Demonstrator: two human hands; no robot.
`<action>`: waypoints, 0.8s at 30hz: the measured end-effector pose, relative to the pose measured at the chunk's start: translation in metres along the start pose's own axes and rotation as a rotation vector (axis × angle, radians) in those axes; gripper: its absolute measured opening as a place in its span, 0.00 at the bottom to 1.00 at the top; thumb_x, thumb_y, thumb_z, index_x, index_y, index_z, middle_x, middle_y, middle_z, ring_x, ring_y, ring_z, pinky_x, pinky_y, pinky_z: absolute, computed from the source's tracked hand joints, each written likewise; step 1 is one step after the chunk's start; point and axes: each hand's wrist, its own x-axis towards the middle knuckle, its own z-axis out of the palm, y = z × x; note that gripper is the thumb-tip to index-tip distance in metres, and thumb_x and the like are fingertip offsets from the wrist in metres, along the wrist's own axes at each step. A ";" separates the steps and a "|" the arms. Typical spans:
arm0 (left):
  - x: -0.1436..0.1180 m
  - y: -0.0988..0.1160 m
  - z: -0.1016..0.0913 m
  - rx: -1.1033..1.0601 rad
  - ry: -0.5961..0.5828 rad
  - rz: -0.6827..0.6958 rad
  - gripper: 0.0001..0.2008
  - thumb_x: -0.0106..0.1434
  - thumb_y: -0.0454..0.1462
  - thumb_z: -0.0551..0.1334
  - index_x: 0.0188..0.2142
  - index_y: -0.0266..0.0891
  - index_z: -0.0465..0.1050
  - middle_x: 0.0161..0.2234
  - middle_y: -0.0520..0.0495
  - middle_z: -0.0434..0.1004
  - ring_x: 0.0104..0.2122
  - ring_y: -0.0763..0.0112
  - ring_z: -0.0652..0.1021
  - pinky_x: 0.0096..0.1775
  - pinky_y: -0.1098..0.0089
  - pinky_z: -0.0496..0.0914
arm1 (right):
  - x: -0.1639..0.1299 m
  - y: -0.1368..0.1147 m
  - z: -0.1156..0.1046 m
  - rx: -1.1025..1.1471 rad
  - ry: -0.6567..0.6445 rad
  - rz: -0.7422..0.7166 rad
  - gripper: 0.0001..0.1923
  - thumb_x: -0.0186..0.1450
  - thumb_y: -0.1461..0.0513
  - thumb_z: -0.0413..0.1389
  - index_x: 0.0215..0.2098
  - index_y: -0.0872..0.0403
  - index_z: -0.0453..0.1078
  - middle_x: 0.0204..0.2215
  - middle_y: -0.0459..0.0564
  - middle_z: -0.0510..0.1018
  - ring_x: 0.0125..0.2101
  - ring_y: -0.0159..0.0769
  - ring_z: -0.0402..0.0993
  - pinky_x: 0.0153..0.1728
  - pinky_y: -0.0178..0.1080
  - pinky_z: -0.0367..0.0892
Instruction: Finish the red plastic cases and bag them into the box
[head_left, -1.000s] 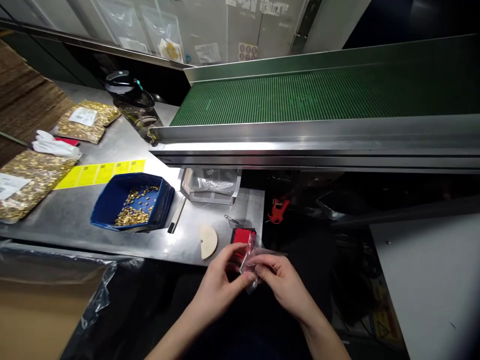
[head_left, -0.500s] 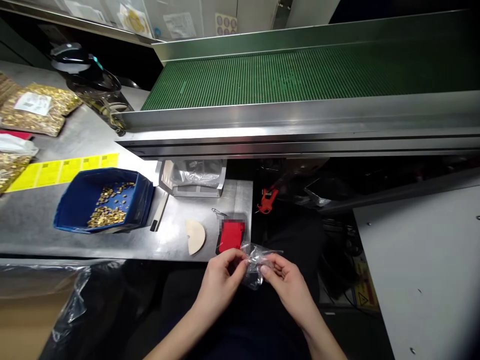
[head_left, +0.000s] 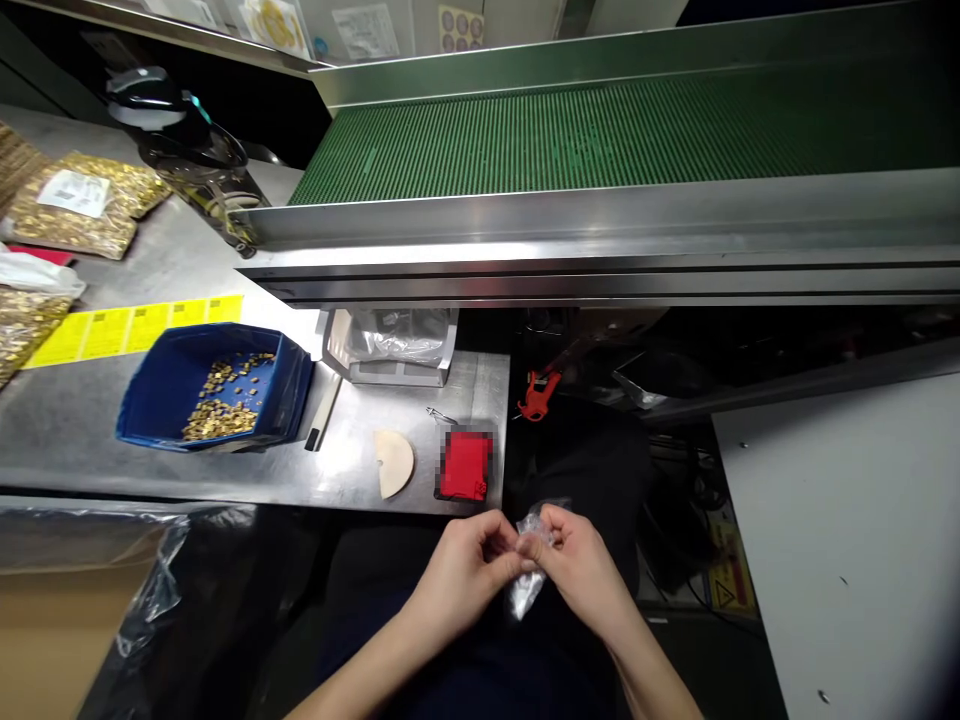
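Steel bench [head_left: 112, 460] carries a blue tray [head_left: 214, 395] of small brass parts, yellow labels [head_left: 135, 328], a half-round wooden piece [head_left: 393, 463] and a red block [head_left: 466, 467] at the near edge. Green ribbed conveyor [head_left: 600, 150] runs behind; nothing blocks the hands. Small clear bag [head_left: 526, 575], crinkled and glossy, hangs below the bench edge, over the lap. Left hand [head_left: 466, 570] and right hand [head_left: 574, 565] both pinch its top between fingertips, hands touching.
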 end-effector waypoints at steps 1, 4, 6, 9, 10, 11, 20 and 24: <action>0.000 -0.001 -0.001 0.071 0.040 0.007 0.10 0.63 0.41 0.68 0.29 0.39 0.73 0.27 0.50 0.77 0.28 0.68 0.74 0.31 0.70 0.66 | -0.001 -0.002 -0.001 -0.116 0.042 0.013 0.22 0.63 0.49 0.64 0.24 0.51 0.61 0.20 0.41 0.67 0.23 0.32 0.61 0.25 0.34 0.53; -0.004 0.000 -0.003 0.317 0.186 0.089 0.08 0.63 0.34 0.63 0.28 0.41 0.67 0.26 0.52 0.72 0.27 0.70 0.71 0.31 0.70 0.63 | -0.007 -0.011 -0.001 -0.404 0.168 -0.003 0.20 0.64 0.52 0.63 0.24 0.51 0.60 0.20 0.41 0.66 0.23 0.33 0.59 0.27 0.35 0.50; -0.006 0.001 -0.002 0.375 0.237 0.128 0.07 0.62 0.32 0.61 0.30 0.42 0.65 0.28 0.53 0.70 0.28 0.70 0.70 0.32 0.69 0.62 | -0.010 -0.017 0.003 -0.424 0.169 -0.057 0.19 0.67 0.52 0.61 0.25 0.50 0.60 0.21 0.41 0.67 0.24 0.34 0.59 0.28 0.36 0.50; -0.006 0.000 0.000 0.261 0.206 0.118 0.05 0.64 0.31 0.60 0.35 0.43 0.65 0.31 0.54 0.69 0.29 0.70 0.69 0.33 0.70 0.63 | -0.008 -0.017 0.008 -0.165 0.090 -0.077 0.17 0.68 0.51 0.60 0.28 0.50 0.61 0.23 0.41 0.67 0.26 0.34 0.62 0.28 0.35 0.55; -0.005 -0.002 -0.001 0.198 0.193 0.101 0.05 0.64 0.31 0.60 0.36 0.43 0.65 0.31 0.54 0.69 0.29 0.70 0.69 0.33 0.70 0.64 | -0.006 -0.014 0.008 -0.052 0.071 -0.072 0.16 0.68 0.51 0.60 0.30 0.50 0.63 0.25 0.42 0.68 0.27 0.34 0.64 0.29 0.34 0.58; -0.004 -0.003 -0.003 0.137 0.189 0.082 0.06 0.64 0.31 0.59 0.38 0.43 0.66 0.32 0.54 0.69 0.30 0.70 0.69 0.32 0.71 0.65 | -0.004 -0.010 0.007 0.054 0.059 -0.067 0.14 0.67 0.51 0.61 0.32 0.50 0.65 0.27 0.43 0.70 0.29 0.34 0.66 0.31 0.34 0.60; -0.009 -0.007 -0.020 0.066 0.223 0.083 0.08 0.69 0.39 0.62 0.47 0.43 0.74 0.43 0.48 0.78 0.42 0.65 0.78 0.44 0.67 0.70 | 0.001 -0.003 -0.007 0.354 0.053 -0.049 0.15 0.66 0.51 0.65 0.38 0.53 0.71 0.31 0.44 0.71 0.32 0.32 0.66 0.34 0.33 0.63; -0.007 0.000 -0.011 -0.153 -0.027 0.039 0.14 0.65 0.42 0.68 0.49 0.41 0.76 0.43 0.46 0.80 0.42 0.63 0.79 0.43 0.67 0.72 | 0.001 -0.006 0.007 0.427 -0.051 -0.034 0.19 0.64 0.49 0.66 0.33 0.54 0.66 0.26 0.42 0.69 0.27 0.29 0.62 0.29 0.32 0.59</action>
